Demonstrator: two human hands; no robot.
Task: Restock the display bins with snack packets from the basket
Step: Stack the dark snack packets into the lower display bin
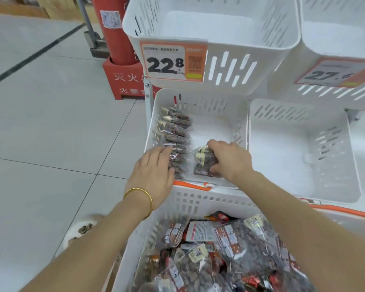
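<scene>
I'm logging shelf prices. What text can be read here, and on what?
"22.8": orange price tag on the upper left white slotted plastic bin.
"27.6", blurry: orange price tag on the upper right white bin.
"灭火" and "火警": red floor stand.
Tag small print, labels on the snack packets: unreadable.

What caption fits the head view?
Right hand holds dark snack packets in a white slotted plastic bin while left hand rests on the packet row.

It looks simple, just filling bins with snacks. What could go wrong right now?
The standing row of packets seems propped by the left hand; letting go might topple it across the bare half of the bin. The right hand grips a bundle of packets at once, so one could slip out crooked.
</scene>
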